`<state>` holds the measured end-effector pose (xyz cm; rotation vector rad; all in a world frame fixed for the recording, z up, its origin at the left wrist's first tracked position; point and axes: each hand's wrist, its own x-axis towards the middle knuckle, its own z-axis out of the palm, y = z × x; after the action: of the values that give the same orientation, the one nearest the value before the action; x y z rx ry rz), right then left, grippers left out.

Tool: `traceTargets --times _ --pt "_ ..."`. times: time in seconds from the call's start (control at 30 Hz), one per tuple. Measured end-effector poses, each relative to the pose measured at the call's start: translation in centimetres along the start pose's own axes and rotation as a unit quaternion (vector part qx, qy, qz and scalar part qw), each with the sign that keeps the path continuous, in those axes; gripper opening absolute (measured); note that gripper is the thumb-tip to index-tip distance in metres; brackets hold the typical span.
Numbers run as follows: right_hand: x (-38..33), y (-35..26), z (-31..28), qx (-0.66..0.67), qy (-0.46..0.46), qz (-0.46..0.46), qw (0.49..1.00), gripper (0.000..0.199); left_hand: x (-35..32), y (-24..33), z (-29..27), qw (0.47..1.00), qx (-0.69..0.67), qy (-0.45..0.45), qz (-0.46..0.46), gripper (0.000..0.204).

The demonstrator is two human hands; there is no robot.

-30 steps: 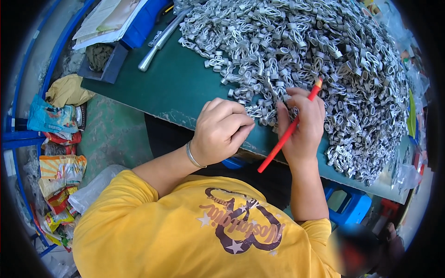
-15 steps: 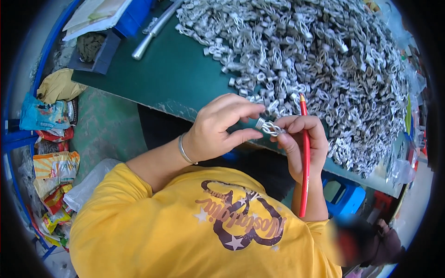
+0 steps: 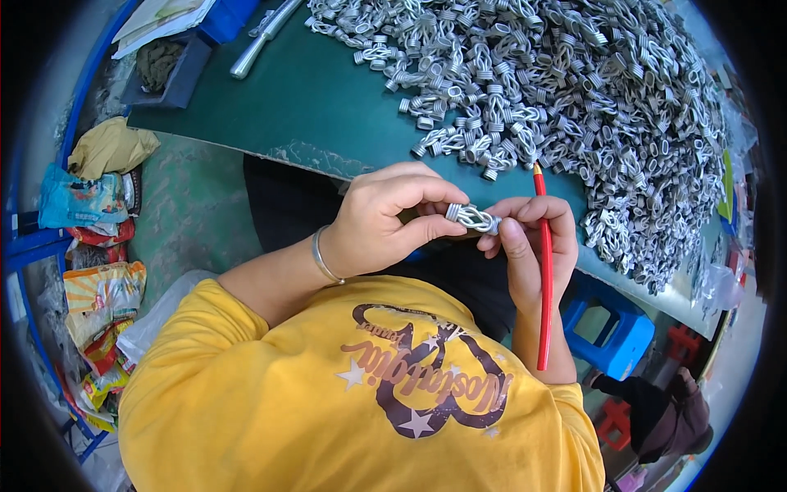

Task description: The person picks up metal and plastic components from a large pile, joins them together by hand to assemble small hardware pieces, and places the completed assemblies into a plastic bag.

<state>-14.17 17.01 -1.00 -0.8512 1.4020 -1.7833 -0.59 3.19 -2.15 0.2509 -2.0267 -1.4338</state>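
Between my two hands is one small silvery metal piece [image 3: 473, 217], with twisted loops in its middle and a ribbed collar at each end. The thumb and forefinger of my left hand [image 3: 381, 215] pinch its left end. My right hand [image 3: 537, 238] grips the other end in its fingertips. A long red pencil [image 3: 544, 287] also sits in my right hand, tucked by the forefinger, its sharpened tip pointing away from me. Just beyond my hands a big heap of like metal pieces [image 3: 525, 98] covers much of the green table [image 3: 287, 107].
At the far left stand a grey bin [image 3: 176, 78] with a dark cloth and a blue box with papers. A metal rod-like tool [image 3: 261, 45] lies near them. Colourful packets [image 3: 102, 287] line the left side. A blue stool [image 3: 611, 328] stands at right; a person [image 3: 672, 418] is beyond it.
My left finger and thumb have closed onto the piece's left end, where they were apart before. The piece now lies more level. The view has shifted slightly, and the person at lower right shows more clearly.
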Motion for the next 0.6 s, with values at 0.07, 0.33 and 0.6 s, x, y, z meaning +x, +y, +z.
traceTargets --times 0.07,0.33,0.6 --pt "-0.4 -0.1 0.0 0.0 0.002 -0.003 1.0 0.014 -0.3 0.2 0.3 1.0 0.0 -0.003 -0.005 0.025" --pt "-1.4 0.2 -0.4 0.037 0.012 0.003 0.999 0.015 -0.4 0.0 0.7 1.0 -0.007 -0.022 -0.008 0.025" --pt "-1.8 0.7 -1.3 0.063 0.016 -0.025 0.998 0.019 0.1 -0.2 1.4 0.999 -0.017 -0.052 0.002 0.028"
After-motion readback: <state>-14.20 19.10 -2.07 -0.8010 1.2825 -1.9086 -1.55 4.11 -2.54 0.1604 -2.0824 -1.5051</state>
